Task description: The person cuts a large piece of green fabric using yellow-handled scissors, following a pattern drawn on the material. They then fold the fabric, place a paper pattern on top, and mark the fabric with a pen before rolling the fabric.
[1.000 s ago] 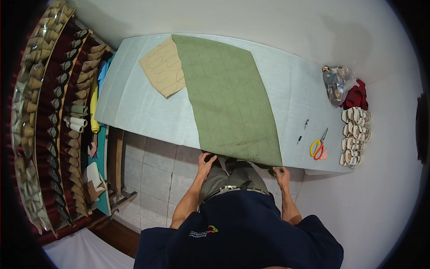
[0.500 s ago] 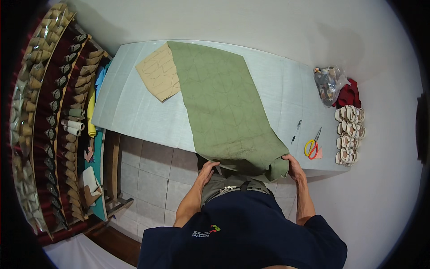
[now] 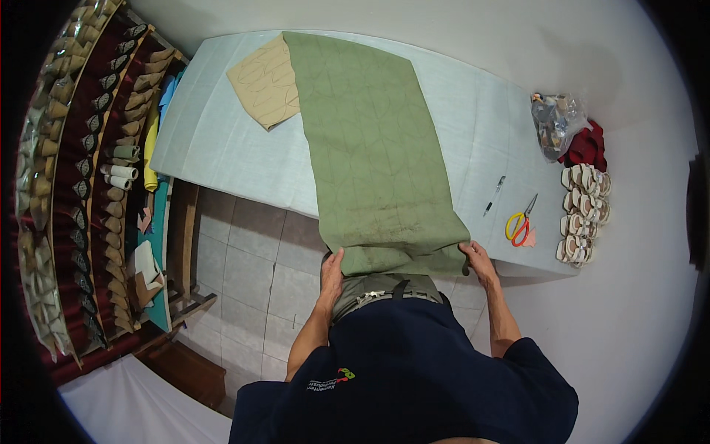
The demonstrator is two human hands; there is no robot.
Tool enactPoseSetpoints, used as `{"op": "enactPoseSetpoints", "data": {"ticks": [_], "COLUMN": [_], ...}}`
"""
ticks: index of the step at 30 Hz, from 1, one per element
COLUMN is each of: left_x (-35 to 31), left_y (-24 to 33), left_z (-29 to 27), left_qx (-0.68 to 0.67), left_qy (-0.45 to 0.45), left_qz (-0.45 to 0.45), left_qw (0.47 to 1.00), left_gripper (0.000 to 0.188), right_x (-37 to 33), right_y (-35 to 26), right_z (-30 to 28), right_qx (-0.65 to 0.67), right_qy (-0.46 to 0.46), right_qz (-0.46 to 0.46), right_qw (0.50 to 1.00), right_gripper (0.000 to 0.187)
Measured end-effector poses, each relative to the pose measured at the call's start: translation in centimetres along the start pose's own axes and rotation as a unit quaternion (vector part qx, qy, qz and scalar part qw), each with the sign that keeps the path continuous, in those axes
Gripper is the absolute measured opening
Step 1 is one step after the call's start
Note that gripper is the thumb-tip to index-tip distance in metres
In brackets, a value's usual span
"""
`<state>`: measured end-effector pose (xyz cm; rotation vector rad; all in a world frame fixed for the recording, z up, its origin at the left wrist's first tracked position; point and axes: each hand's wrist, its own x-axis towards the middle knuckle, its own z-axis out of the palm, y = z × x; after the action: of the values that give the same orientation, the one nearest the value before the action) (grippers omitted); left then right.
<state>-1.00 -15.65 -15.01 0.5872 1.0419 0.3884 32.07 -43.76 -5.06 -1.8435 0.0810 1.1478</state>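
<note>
A long green sheet of leather-like material [image 3: 377, 140] lies across the table, with faint curved outlines drawn on it and dark smudges toward its near end. That near end hangs over the table edge in front of my waist. My left hand [image 3: 332, 274] is closed on its near left edge, thumb on top. At the near right corner, my right hand [image 3: 479, 263] pinches the sheet, which curls slightly there. Partly under the sheet's far left side is a beige piece [image 3: 266, 85] marked with drawn outlines.
A pale covered table [image 3: 222, 133] carries a pen [image 3: 494, 196], scissors with red and yellow handles [image 3: 521, 222], white sandals [image 3: 580, 214], a plastic bag [image 3: 555, 122] and red cloth [image 3: 588, 144]. Shoe racks [image 3: 103, 177] stand at left; a wall borders the right.
The sheet's near end has been spread flatter, and its folded right corner has opened out. My left hand has moved up onto the left edge. The whole view has shifted slightly.
</note>
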Motion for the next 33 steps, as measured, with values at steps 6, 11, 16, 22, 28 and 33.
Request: {"op": "enactPoseSetpoints", "data": {"ticks": [6,11,16,22,28,33], "left_x": [-3.6,-4.6,-7.3,-11.0,-14.4,-15.1], "left_y": [0.2,0.7,0.0,-3.4,-4.6,-6.7], "left_z": [-0.8,-2.7,-2.4,-5.3,-5.8,-7.1], "left_qx": [0.034,0.095,0.211,0.100,0.061,-0.009], "left_qy": [0.049,0.049,-0.081,-0.087,-0.045,-0.020], "left_qz": [-0.035,-0.028,-0.040,-0.074,-0.063,-0.023], "left_qw": [0.998,0.994,0.973,0.988,0.995,1.000], "left_gripper": [0.047,0.047,0.047,0.045,0.041,0.043], "right_x": [-2.1,-2.5,-2.3,-4.5,-6.2,-6.5], "right_y": [3.2,7.5,10.6,10.9,11.6,11.0], "right_z": [1.8,2.1,1.0,0.0,-0.6,-0.8], "right_qx": [0.025,0.044,0.011,0.013,0.001,0.012], "right_qy": [-0.015,0.017,0.031,0.013,0.028,0.011], "right_qz": [-0.053,-0.084,-0.102,-0.091,-0.101,-0.098], "right_qw": [0.998,0.995,0.994,0.996,0.994,0.995], "right_gripper": [0.041,0.045,0.042,0.039,0.039,0.042]}}
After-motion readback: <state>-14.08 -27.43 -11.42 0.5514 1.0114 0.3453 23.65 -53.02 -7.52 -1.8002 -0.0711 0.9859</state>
